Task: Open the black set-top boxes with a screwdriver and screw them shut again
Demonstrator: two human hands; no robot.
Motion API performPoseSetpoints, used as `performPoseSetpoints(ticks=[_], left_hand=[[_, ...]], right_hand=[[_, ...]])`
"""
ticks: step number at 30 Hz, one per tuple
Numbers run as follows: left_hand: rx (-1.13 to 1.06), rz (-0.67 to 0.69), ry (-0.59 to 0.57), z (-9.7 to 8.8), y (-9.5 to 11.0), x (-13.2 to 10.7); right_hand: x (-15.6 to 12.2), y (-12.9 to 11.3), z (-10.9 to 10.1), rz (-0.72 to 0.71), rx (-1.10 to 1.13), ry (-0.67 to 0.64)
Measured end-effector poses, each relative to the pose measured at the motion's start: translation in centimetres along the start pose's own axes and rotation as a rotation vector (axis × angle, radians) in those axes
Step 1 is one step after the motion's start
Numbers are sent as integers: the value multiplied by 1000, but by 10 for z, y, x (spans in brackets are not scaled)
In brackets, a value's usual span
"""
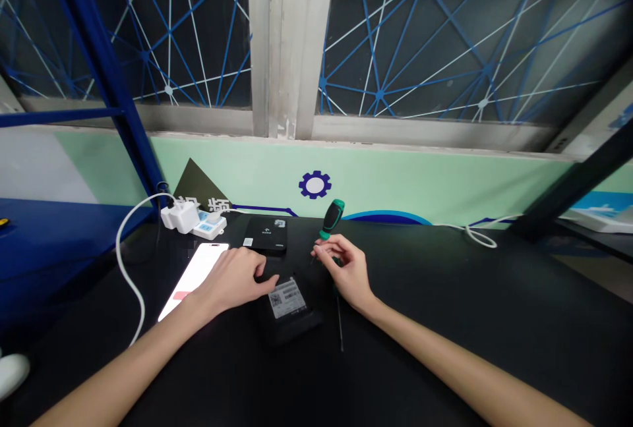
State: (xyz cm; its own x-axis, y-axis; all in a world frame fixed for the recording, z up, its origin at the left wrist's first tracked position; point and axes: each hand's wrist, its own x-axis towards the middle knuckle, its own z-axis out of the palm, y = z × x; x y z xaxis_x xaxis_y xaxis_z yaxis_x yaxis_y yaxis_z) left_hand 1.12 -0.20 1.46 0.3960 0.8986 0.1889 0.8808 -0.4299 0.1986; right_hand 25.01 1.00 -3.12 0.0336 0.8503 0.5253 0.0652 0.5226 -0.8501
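My right hand (349, 272) pinches a green-and-black screwdriver (333, 217) just below its handle. The handle points up and the thin shaft slants down. A second screwdriver (339, 325) lies on the table beneath this hand, its shaft showing and its handle mostly covered. My left hand (240, 275) has its thumb stretched out and apart from the bent fingers. The thumb tip is at the upper left edge of a flat black device (297, 325) with a white printed label (287, 298). Whether the thumb presses on it I cannot tell.
A lit phone (190, 282) lies beneath and beside my left wrist. Behind it are a white power strip (210, 224) with plugs and a white cable (133, 282). A flat black box (266, 234) lies farther back on the black table (445, 335), near the green wall.
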Motion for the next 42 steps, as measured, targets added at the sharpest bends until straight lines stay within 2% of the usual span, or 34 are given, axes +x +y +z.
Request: performPoseSetpoints(ticks=[9, 16, 24, 31, 42], left_hand=[[-58, 14, -65, 5, 3, -3], [-98, -25, -15, 8, 4, -3], [-114, 17, -106, 6, 3, -4], [-95, 16, -91, 5, 4, -4], [-85, 9, -112, 3, 5, -4]], right_hand=[[1, -1, 0, 3, 16, -6], [-2, -6, -1, -27, 36, -75], [-4, -8, -1, -93, -56, -158], [-4, -9, 0, -105, -156, -158], [-4, -7, 1, -117, -195, -123]])
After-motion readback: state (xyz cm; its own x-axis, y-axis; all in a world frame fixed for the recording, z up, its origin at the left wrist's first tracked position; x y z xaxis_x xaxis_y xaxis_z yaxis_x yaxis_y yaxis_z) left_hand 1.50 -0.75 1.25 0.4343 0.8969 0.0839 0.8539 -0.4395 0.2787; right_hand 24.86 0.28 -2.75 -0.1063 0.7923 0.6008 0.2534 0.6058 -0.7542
